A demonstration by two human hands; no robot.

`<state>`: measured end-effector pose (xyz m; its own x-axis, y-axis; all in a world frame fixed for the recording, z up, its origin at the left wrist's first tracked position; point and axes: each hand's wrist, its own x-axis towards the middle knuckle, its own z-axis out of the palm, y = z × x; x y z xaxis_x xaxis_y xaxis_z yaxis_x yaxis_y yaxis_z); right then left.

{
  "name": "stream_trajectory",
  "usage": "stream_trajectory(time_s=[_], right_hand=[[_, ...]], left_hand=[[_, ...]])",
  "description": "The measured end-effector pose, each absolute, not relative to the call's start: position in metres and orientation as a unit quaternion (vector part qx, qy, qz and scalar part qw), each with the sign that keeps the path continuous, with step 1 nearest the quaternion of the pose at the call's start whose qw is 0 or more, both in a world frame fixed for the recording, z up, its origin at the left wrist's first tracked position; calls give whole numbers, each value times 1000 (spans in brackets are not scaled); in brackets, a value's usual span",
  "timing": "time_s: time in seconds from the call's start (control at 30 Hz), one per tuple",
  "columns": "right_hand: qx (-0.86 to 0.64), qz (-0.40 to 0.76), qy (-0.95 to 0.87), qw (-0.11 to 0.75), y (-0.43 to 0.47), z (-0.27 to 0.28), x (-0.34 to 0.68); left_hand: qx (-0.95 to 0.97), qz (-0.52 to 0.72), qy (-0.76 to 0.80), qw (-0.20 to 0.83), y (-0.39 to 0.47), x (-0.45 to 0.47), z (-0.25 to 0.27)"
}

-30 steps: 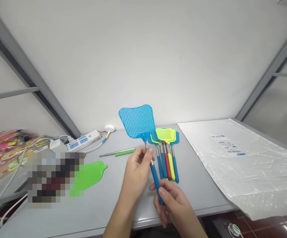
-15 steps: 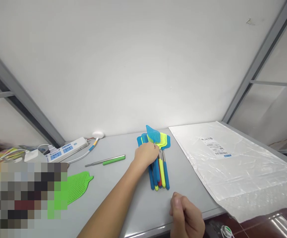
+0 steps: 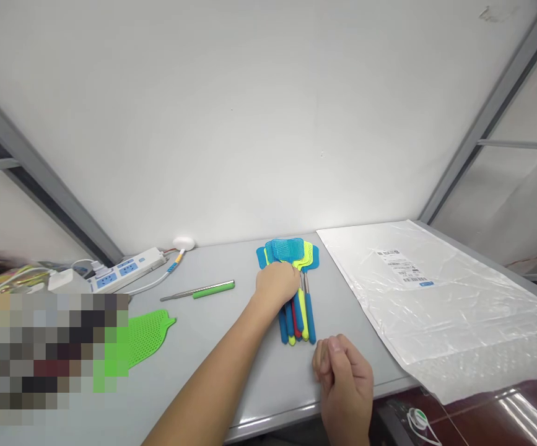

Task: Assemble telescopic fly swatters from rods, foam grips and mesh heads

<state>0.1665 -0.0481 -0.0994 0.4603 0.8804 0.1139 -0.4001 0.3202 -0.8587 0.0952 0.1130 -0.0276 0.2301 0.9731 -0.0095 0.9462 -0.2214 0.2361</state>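
Observation:
My left hand (image 3: 277, 284) is closed around the upper part of a blue fly swatter (image 3: 288, 249), on top of a stack of swatters in the middle of the table. Its fingertips are mostly hidden under the hand. Beneath lie several more swatters with blue, yellow and red handles, among them a yellow swatter head (image 3: 308, 253) and a blue handle (image 3: 311, 319). Near the table's front edge, my right hand (image 3: 346, 381) is curled into a loose fist, apart from the stack, with nothing visible in it.
Left of the stack are a green handle with a metal rod (image 3: 213, 290) and a loose green swatter head (image 3: 150, 334). A power strip (image 3: 129, 271) with cables stands at the back left. A white bubble mailer (image 3: 435, 303) covers the right side, overhanging the front edge.
The top blue swatter's head has turned from tilted to flat and squared up over the others. My right hand remains a fist and has shifted slightly.

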Motion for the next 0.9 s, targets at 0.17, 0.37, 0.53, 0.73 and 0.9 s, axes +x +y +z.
stream_trajectory(time_s=[0.17, 0.37, 0.53, 0.73, 0.9], right_hand=[[-394, 446, -277, 754, -50, -99, 166], [-385, 461, -263, 755, -50, -96, 168], [-383, 456, -273, 755, -49, -96, 169], [-428, 415, -325, 734, -55, -92, 168], [-584, 155, -529, 597, -46, -86, 179]], left_hand=[[777, 103, 616, 79, 107, 95, -27], [787, 144, 595, 78, 80, 80, -16], [795, 179, 574, 76, 42, 48, -14], [796, 252, 540, 107, 11, 31, -34], [791, 263, 536, 134, -7, 38, -49]])
